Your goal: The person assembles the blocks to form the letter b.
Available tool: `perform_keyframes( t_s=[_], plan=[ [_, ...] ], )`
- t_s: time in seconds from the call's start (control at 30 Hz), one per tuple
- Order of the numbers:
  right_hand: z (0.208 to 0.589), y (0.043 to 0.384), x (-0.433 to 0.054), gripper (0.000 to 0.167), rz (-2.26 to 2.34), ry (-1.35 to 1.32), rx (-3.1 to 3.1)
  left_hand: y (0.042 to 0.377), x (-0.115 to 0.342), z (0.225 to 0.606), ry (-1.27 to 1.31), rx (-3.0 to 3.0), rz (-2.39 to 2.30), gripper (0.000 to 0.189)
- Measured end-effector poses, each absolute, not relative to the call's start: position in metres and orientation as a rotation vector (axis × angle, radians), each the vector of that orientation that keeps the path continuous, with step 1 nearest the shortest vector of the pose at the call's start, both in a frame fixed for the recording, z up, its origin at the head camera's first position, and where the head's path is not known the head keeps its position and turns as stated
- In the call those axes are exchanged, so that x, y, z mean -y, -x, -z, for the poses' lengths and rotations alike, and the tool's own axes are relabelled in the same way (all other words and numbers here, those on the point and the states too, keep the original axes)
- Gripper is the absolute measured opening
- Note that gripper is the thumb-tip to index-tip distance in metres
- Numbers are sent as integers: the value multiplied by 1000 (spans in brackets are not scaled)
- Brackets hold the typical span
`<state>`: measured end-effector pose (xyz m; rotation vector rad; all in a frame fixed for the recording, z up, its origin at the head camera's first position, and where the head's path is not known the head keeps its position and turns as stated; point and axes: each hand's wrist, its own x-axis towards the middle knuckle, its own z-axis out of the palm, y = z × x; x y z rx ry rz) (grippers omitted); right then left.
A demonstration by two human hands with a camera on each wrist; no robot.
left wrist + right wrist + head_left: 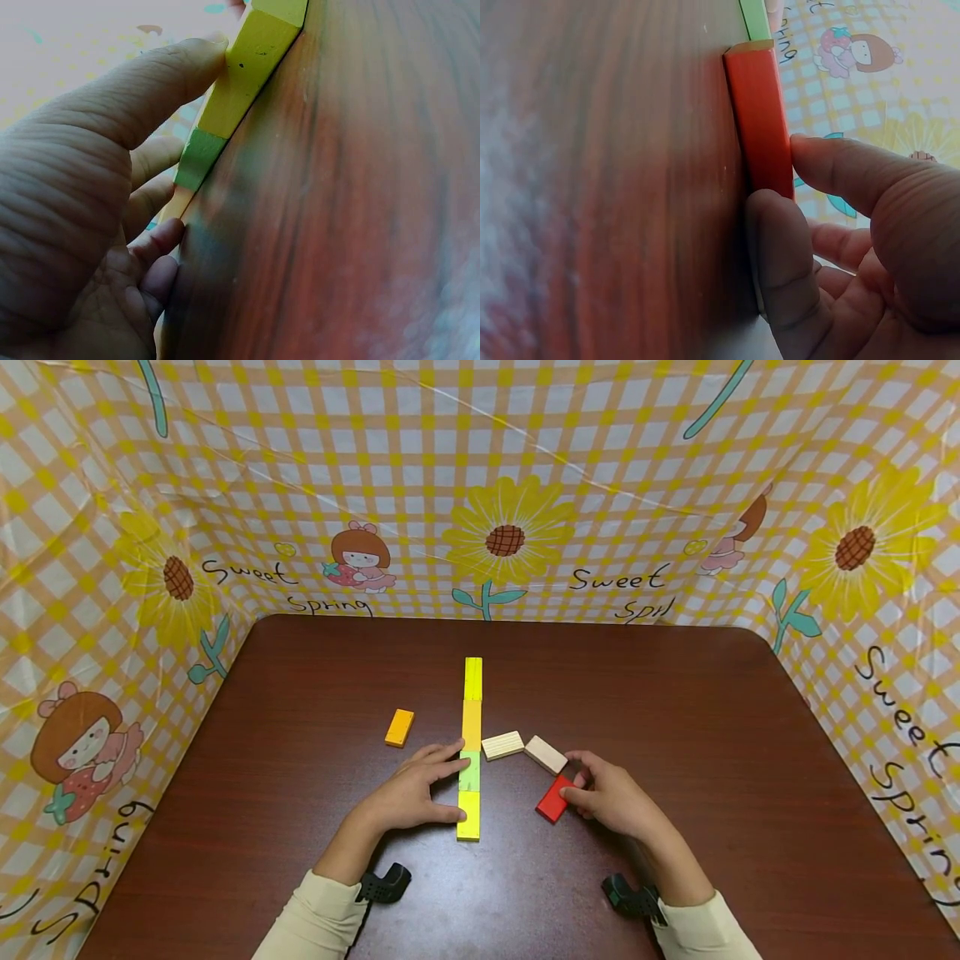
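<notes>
In the head view, a straight row of yellow, orange and green blocks lies end to end, with the green block [469, 772] between a yellow block [468, 827] and an orange one [471, 725]. My left hand [405, 793] rests along its left side, fingers extended, fingertips and thumb touching the blocks. To the right, my right hand [611, 793] holds a red block [552, 806] at its right end between thumb and fingers. The red block lies flat and slanted below a plain wood block [546, 755]. Another wood block [502, 746] bridges towards the row.
A loose orange block [400, 727] lies left of the row. At the row's far end is another yellow block [473, 678]. The dark wooden table [315, 668] is bordered at the back and sides by checked, flower-printed cloth [420, 460].
</notes>
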<state>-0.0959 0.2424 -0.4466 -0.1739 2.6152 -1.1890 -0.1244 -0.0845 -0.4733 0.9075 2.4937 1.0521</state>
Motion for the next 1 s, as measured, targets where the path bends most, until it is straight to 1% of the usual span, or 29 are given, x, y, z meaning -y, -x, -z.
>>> perform_keyframes(
  t_s=[0.47,1.0],
  plan=[
    [448,92,-238,52,1176,113,-2634,125,85,474,-906,-2491,-1057,75],
    [447,89,-236,53,1141,112,-2646,125,85,474,-873,-2489,-1037,77]
  ],
)
